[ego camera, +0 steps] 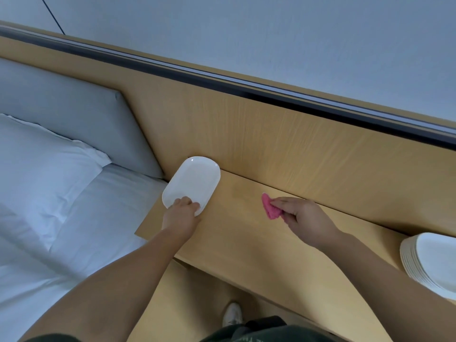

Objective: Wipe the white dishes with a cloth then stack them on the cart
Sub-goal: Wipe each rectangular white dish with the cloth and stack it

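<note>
A white oval dish [193, 180] lies on the left end of the wooden shelf [246, 233], close to the back panel. My left hand [181, 214] grips its near rim, fingers curled over the edge. To the right, my right hand [302, 214] pinches a small pink cloth [270, 208] that rests on or just above the shelf. Dish and cloth are apart, with bare wood between them. A stack of several white dishes [430, 262] sits at the shelf's right end, cut off by the frame's edge.
A bed with white sheets and a pillow [42, 166] lies to the left, against a grey padded headboard [66, 104]. A wooden back panel [283, 134] rises behind the shelf. A white shoe [232, 314] shows on the floor below.
</note>
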Available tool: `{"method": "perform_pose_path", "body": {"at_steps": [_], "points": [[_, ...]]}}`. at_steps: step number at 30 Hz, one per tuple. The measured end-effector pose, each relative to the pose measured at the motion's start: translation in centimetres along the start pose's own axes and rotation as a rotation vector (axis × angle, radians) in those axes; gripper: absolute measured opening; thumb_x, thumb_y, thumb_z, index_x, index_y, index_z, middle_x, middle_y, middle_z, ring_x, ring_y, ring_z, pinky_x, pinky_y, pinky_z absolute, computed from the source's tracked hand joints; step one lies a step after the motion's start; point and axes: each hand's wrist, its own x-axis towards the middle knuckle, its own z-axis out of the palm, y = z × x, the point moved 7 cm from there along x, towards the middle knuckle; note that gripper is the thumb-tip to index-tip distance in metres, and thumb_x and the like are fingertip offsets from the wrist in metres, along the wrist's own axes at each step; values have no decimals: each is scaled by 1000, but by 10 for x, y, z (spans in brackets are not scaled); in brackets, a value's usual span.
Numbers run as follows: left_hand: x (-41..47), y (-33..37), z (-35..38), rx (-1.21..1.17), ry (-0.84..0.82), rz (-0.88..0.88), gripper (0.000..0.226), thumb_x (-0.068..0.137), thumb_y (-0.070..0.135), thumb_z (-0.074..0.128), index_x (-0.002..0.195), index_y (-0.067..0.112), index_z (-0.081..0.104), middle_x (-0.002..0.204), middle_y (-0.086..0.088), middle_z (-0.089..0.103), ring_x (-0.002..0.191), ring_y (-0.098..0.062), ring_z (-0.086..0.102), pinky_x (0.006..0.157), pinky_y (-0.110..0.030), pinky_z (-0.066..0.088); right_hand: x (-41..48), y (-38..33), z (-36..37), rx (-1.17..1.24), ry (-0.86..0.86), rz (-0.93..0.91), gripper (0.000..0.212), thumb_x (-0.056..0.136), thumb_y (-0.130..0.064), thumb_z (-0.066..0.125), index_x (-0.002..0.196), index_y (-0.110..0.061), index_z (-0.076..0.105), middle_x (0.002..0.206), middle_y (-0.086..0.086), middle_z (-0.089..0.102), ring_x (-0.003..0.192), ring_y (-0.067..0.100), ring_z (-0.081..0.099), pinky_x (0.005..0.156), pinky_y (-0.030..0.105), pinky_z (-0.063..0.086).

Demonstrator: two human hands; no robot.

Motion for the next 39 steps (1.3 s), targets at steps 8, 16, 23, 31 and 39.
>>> {"method": "perform_pose_path", "body": {"at_steps": [8, 16, 23, 31, 39], "points": [[4, 118, -5, -78, 5, 225, 44, 99, 37, 41, 141, 23, 40, 139, -1, 43, 122, -20, 46, 90, -35, 47, -51, 31, -54, 70, 107, 169, 35, 93, 7, 55, 120, -10, 68, 110, -16, 65, 82, -18, 54, 73, -1, 36], [-14, 306, 17, -156, -50, 516, 31, 97, 35, 47, 125, 24, 53, 117, 4, 59, 101, -17, 59, 76, -27, 45, -179, 89, -141, 42, 319, 408, 26, 95, 0, 54, 111, -12, 71, 79, -29, 60, 72, -2, 57, 65, 6, 36], [-49, 435, 36, -176, -79, 672, 29, 99, 33, 41, 120, 17, 54, 111, 1, 62, 92, -21, 59, 74, -32, 48, -292, 139, -191, 43, 428, 580, 28, 98, -3, 51, 100, -24, 68, 79, -24, 59, 68, 0, 54, 65, 14, 36], [-49, 515, 70, -110, -121, 589, 50, 100, 39, 38, 142, 13, 35, 133, -4, 53, 117, -22, 53, 83, -33, 46, -358, 185, -223, -55, 458, 544, 33, 93, 5, 57, 114, -16, 69, 86, -28, 59, 73, -2, 56, 65, 11, 38], [-46, 544, 88, -186, -159, 449, 21, 97, 17, 43, 113, 5, 51, 118, -11, 52, 95, -26, 55, 70, -31, 39, -375, 213, -232, -136, 435, 435, 57, 86, 8, 60, 132, -25, 58, 109, -17, 66, 91, 11, 64, 74, 33, 55]]}}
